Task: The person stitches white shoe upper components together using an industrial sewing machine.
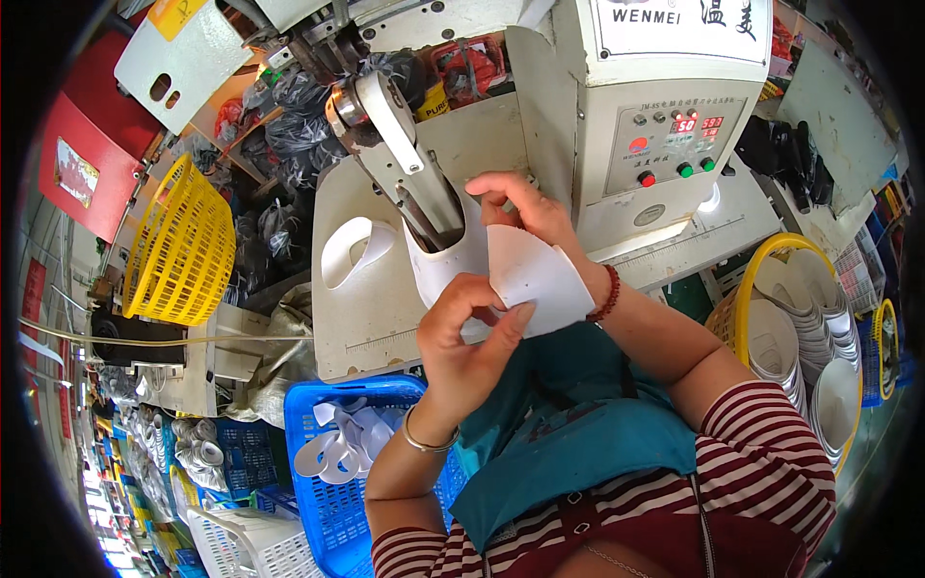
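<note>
A white, thin curved piece with a small hole in it (541,286) is in front of the sewing machine's narrow metal arm (409,159). My left hand (467,332) pinches its lower left edge between thumb and fingers. Beyond its upper edge, my right hand (530,210) has bent fingers beside the machine arm; the piece hides part of this palm, so its grip is unclear. A smooth white curved surface (438,273) surrounds the foot of the arm. On the pale worktable (356,323) to the left lies a white looped piece (337,252).
A control box (665,144) with lit displays and coloured buttons stands at the right. Stacked white pieces fill a yellow basket (737,318). Below the table's left side, a blue crate (318,511) holds looped white pieces. A yellow basket (183,246) is farther left.
</note>
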A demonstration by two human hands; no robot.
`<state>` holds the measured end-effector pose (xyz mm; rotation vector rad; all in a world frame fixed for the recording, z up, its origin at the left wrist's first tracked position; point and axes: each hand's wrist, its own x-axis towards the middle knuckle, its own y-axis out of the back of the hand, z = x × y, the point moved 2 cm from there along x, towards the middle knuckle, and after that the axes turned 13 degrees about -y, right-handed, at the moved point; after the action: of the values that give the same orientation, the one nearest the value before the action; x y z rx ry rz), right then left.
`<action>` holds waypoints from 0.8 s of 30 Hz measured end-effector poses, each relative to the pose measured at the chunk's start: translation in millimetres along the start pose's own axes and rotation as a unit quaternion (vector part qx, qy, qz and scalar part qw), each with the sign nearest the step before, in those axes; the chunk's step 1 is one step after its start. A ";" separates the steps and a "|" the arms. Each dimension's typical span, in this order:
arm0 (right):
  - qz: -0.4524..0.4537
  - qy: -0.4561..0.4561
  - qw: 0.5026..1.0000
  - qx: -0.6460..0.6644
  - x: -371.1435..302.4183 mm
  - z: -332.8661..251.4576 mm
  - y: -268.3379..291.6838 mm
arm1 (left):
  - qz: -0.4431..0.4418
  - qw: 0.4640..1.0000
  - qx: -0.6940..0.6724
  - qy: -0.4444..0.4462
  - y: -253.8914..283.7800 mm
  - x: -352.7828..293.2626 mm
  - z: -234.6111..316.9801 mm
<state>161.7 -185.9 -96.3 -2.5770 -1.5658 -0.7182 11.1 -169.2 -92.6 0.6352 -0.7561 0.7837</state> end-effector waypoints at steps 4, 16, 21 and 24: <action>-0.026 0.048 0.998 0.010 -7.6 -9.8 7.4 | 0.129 0.967 -0.173 0.134 12.1 -6.5 -3.6; -0.211 -0.057 0.964 0.149 -25.2 -39.5 21.7 | 0.144 0.924 -0.256 0.245 22.5 -1.2 -19.9; -0.233 -0.107 0.951 0.172 -24.1 -27.6 23.0 | 0.051 0.929 -0.264 0.256 21.4 1.3 -13.5; -0.250 -0.095 0.918 0.293 -21.2 -27.8 19.8 | 0.075 0.908 -0.293 0.291 19.2 1.8 -9.5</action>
<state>160.3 -220.7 -76.2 -1.8671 -2.1223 0.0243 -0.1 -150.8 -92.4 -0.2081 -0.4462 0.7787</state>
